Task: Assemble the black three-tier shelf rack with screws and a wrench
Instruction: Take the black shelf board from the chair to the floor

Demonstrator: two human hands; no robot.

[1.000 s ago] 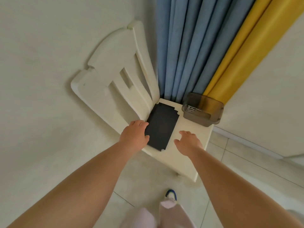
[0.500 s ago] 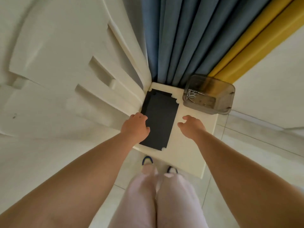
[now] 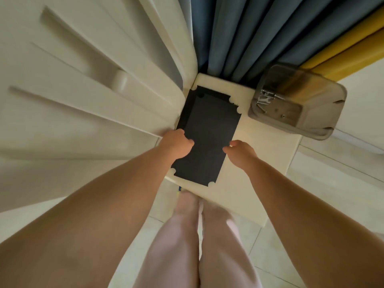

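You stood over the white chair seat (image 3: 259, 163), both arms stretched down to the stack of black shelf panels (image 3: 207, 138) lying flat on it, close against the chair's back (image 3: 104, 80). Your left hand (image 3: 176, 146) was curled over the stack's left long edge, fingers touching the top panel; your right hand (image 3: 241, 151) sat at the right long edge with its fingers bent toward it — whether either had actually closed into a grip could not be told from this angle. The clear plastic bin (image 3: 301, 109) rested on the seat's far right corner, well apart from the panels, with what looked like the screws (image 3: 265, 98) bunched at one end.

This read as the very start: taking up the panels, with no posts fitted and no wrench in sight. The next move seemed to call for both hands pinching opposite edges evenly and lifting level — the stacked panels could slide apart if tipped.
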